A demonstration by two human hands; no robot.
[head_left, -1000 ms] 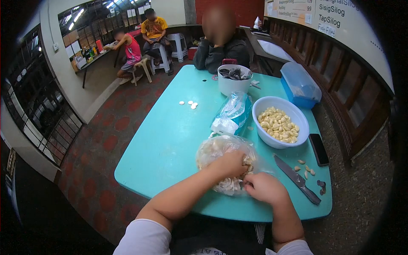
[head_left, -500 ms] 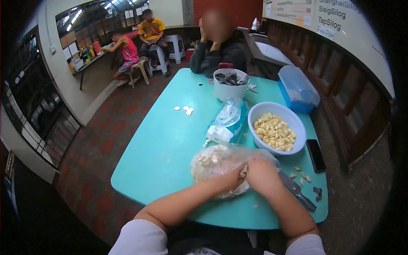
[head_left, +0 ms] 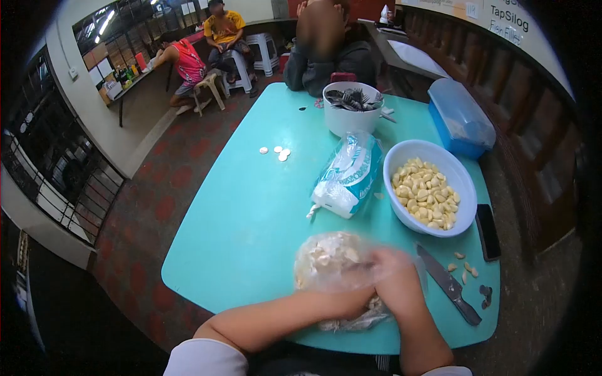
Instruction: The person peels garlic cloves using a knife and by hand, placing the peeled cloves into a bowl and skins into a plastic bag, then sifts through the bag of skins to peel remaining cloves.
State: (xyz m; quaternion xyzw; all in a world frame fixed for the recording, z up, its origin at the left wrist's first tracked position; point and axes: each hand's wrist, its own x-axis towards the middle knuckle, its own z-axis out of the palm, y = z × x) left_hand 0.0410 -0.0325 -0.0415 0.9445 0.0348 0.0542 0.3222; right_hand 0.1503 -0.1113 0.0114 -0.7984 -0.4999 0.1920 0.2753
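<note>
A clear plastic bag (head_left: pixel 326 254) with pale, papery garlic skins in it lies at the table's near side. My left hand (head_left: pixel 359 302) is closed on the bag's near part, its fingers mostly hidden. Just above and right of it, my right hand (head_left: pixel 392 266) is closed on the bag's film and slightly blurred. The wrists nearly cross. Right of my hands lies a knife (head_left: pixel 448 285), and a few loose garlic cloves (head_left: pixel 467 271) are beside it. Farther back, a pale blue basin (head_left: pixel 465 185) holds many peeled garlic cloves (head_left: pixel 426 194).
On the turquoise table (head_left: pixel 232 213) are coins (head_left: pixel 279 150), a blue-and-white plastic pack (head_left: pixel 348 175), a white tub (head_left: pixel 351 122) of dark cutlery, a blue lidded box (head_left: pixel 461 119) and a phone (head_left: pixel 488 232). A person (head_left: pixel 329 56) sits across; two others sit beyond.
My hands and the bag have moved down and slightly right, nearer the table's edge. The view has tilted a little downward. The seated person's hands are now higher, at the head.
</note>
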